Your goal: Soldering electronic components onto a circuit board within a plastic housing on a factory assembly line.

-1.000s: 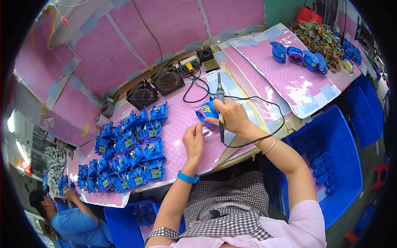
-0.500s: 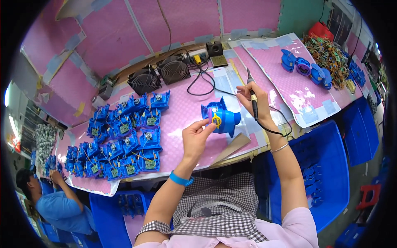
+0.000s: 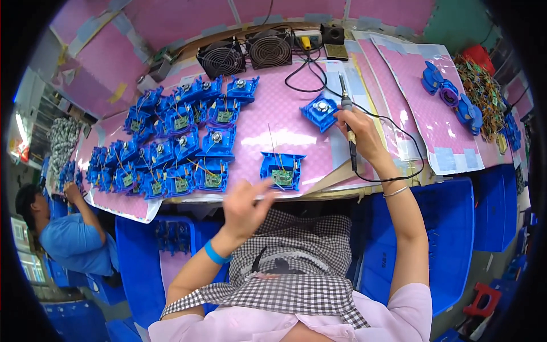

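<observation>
My right hand is closed around the soldering iron, its tip pointing away from me. Those same fingertips are at the edge of a blue plastic shell half with a round silver part in it; whether they grip it I cannot tell. My left hand, slightly blurred, hovers at the table's front edge with its fingers apart and nothing in them. Just beyond it lies another blue shell half, holding a green circuit board with thin wires rising from it.
Several rows of blue shell halves with boards and wires fill the left side. Two black fans stand at the back. A black cable loops at right. Beyond it are blue parts and a wire pile. A co-worker sits left.
The blue housing is out of my left hand; two shell halves now lie apart in that area. My left hand has drawn back toward me. My view has shifted; the iron stays in my right hand.
</observation>
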